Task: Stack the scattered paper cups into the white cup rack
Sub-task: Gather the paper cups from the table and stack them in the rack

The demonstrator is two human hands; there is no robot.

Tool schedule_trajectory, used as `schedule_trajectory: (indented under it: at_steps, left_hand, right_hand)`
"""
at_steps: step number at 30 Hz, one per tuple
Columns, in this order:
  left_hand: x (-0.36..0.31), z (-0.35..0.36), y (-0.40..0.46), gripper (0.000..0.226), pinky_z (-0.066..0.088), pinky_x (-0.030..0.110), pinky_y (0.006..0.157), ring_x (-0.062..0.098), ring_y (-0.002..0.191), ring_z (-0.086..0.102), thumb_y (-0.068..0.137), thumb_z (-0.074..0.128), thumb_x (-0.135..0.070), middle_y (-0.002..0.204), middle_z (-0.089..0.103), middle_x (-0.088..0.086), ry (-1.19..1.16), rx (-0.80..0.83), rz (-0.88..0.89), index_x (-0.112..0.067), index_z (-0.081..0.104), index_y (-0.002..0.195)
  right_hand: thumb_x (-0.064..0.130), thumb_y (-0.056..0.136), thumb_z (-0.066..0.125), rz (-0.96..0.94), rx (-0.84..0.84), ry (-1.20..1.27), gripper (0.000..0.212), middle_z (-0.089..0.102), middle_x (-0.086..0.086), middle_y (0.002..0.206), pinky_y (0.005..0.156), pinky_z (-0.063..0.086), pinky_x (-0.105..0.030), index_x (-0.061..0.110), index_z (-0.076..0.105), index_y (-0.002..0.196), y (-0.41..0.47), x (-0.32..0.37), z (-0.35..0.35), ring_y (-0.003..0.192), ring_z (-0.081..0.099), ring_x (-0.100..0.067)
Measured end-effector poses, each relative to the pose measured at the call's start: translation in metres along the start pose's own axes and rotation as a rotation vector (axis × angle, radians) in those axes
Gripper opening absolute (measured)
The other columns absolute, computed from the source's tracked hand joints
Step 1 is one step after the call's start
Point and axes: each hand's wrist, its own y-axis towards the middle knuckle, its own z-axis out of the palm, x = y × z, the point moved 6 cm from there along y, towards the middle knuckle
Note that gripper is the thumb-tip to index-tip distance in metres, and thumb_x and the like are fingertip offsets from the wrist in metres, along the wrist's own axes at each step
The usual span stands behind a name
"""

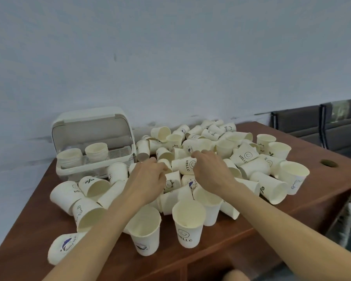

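Note:
Several white paper cups lie scattered in a pile across the brown table; some stand upright, most lie on their sides. The white cup rack stands at the back left with its lid up, and two short cup stacks sit inside. My left hand reaches into the middle of the pile, its fingers curled on the rim of a small paper cup. My right hand lies just right of it, fingers bent over the far end of a "HELLO" cup lying on its side.
Two upright cups stand near the front between my forearms. A round cable hole is in the table's right side. Dark chairs stand beyond the right edge. A pale wall runs close behind the rack and pile.

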Motion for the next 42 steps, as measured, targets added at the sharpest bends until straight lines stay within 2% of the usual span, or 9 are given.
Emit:
schedule_trajectory:
  at_steps: [5,10,14,17,23,28,35,38,42]
  left_hand:
    - [-0.001,-0.024,-0.030,0.028,0.041,0.032,0.082,0.018,0.095,0.055,0.094,0.047,-0.020,0.098,0.057,-0.003,-0.028,-0.051,0.013,-0.024,0.066,0.114]
    - [0.008,-0.035,-0.069,0.022,0.042,0.034,0.085,0.018,0.088,0.054,0.093,0.049,-0.031,0.090,0.051,-0.008,-0.044,-0.052,-0.024,-0.027,0.069,0.100]
    - [-0.006,-0.038,-0.089,0.029,0.040,0.032,0.083,0.019,0.090,0.051,0.092,0.048,-0.040,0.090,0.052,-0.005,0.023,0.057,-0.032,-0.022,0.070,0.090]
    - [-0.019,-0.038,-0.096,0.031,0.039,0.029,0.078,0.019,0.089,0.050,0.086,0.051,-0.046,0.089,0.051,-0.004,0.072,0.131,-0.007,-0.021,0.070,0.083]
    - [-0.032,-0.031,-0.105,0.019,0.025,0.025,0.072,0.022,0.095,0.049,0.088,0.053,-0.029,0.098,0.053,0.000,0.232,0.246,0.079,-0.017,0.069,0.088]
    - [-0.028,-0.029,-0.103,0.019,0.025,0.026,0.072,0.024,0.094,0.049,0.087,0.050,-0.022,0.097,0.054,0.001,0.290,0.263,0.077,-0.013,0.066,0.086]
    - [-0.023,-0.048,-0.085,0.021,0.037,0.031,0.076,0.024,0.089,0.051,0.087,0.051,-0.028,0.093,0.054,0.000,0.269,0.191,0.087,-0.012,0.065,0.084]
    - [-0.017,-0.063,-0.072,0.021,0.033,0.030,0.066,0.022,0.086,0.051,0.086,0.052,-0.029,0.089,0.054,-0.002,0.253,0.118,0.082,-0.012,0.065,0.081]
    - [-0.004,-0.074,-0.059,0.021,0.037,0.030,0.065,0.020,0.082,0.050,0.085,0.053,-0.030,0.085,0.052,-0.003,0.221,0.069,0.071,-0.014,0.064,0.077]
  right_hand:
    - [0.011,0.094,0.041,-0.099,0.011,0.077,0.035,0.058,-0.008,0.115,0.087,0.044,-0.036,0.011,0.056,0.126,-0.022,0.027,-0.006,0.111,0.049,-0.025]
    - [0.024,0.090,0.050,-0.283,-0.009,0.130,0.021,0.057,0.004,0.093,0.076,0.042,-0.025,0.016,0.068,0.097,-0.058,0.049,-0.017,0.092,0.050,-0.014]
    - [0.042,0.086,0.048,-0.395,0.173,0.052,0.033,0.051,0.006,0.080,0.066,0.032,-0.018,0.018,0.068,0.076,-0.080,0.060,-0.011,0.078,0.044,-0.007]
    - [0.050,0.084,0.045,-0.439,0.246,-0.019,0.040,0.049,0.006,0.078,0.071,0.037,-0.024,0.019,0.068,0.074,-0.087,0.066,-0.007,0.078,0.046,-0.011]
    - [0.033,0.084,0.052,-0.445,0.330,-0.053,0.025,0.051,-0.002,0.083,0.078,0.043,-0.036,0.012,0.061,0.072,-0.095,0.070,0.002,0.082,0.046,-0.018]
    - [0.028,0.085,0.052,-0.469,0.317,-0.079,0.025,0.051,-0.004,0.085,0.075,0.040,-0.031,0.008,0.061,0.074,-0.094,0.076,0.000,0.083,0.044,-0.019]
    - [0.028,0.085,0.052,-0.500,0.252,-0.051,0.026,0.048,-0.003,0.081,0.071,0.042,-0.033,0.008,0.058,0.069,-0.075,0.090,-0.011,0.078,0.042,-0.019]
    - [0.024,0.082,0.053,-0.507,0.199,-0.027,0.025,0.046,-0.003,0.076,0.067,0.045,-0.039,0.007,0.054,0.064,-0.060,0.097,-0.022,0.072,0.046,-0.022]
    - [0.021,0.083,0.055,-0.519,0.147,-0.030,0.023,0.051,-0.006,0.078,0.062,0.034,-0.029,0.004,0.056,0.066,-0.038,0.105,-0.032,0.070,0.039,-0.017]
